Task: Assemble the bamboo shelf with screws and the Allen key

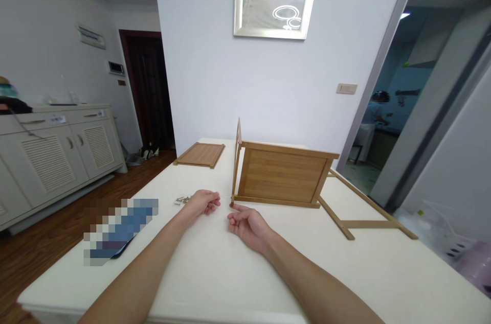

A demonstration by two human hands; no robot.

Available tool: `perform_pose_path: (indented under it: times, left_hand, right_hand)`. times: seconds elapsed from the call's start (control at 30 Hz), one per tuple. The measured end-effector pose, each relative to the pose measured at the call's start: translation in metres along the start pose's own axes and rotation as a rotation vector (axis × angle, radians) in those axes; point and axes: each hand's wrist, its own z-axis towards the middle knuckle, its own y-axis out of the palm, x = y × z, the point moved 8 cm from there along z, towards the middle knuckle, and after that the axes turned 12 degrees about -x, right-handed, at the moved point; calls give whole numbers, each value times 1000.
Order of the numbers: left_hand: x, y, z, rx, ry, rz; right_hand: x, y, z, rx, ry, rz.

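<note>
My left hand (204, 202) is closed in a pinch on a thin metal rod (226, 197) that looks like a hex key. The rod points right, toward the lower corner of a wooden panel frame. My right hand (250, 226) has its index finger stretched to that corner and its other fingers loosely curled, palm partly up. A brown wooden panel (284, 173) stands upright on its long edge. It meets a second upright wooden panel (237, 160), seen nearly edge-on, at its left end. Several small metal screws (180, 200) lie just left of my left hand.
The white table (215, 283) also bears a flat wooden panel (201, 154) at the back left, a wooden leg frame (368, 224) at the right and a blurred-out dark-edged object (123, 232) at the left. A person (370, 114) is in the room beyond the doorway.
</note>
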Motion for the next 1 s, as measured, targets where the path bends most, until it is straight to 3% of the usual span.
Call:
perform_pose_path:
  times: [0.27,0.43,0.67,1.0]
  left_hand:
    - [7,-5,7,53,192,362]
    - [22,-2,1,124,326,702]
    - [33,7,-8,189,296,1093]
    - [41,26,-16,179,206,1476]
  right_hand:
    - [0,0,-1,14,8,5]
    - [1,-2,1,-5,6,-2]
    - [1,0,0,-9,16,-2]
    - [2,0,1,-29,13,8]
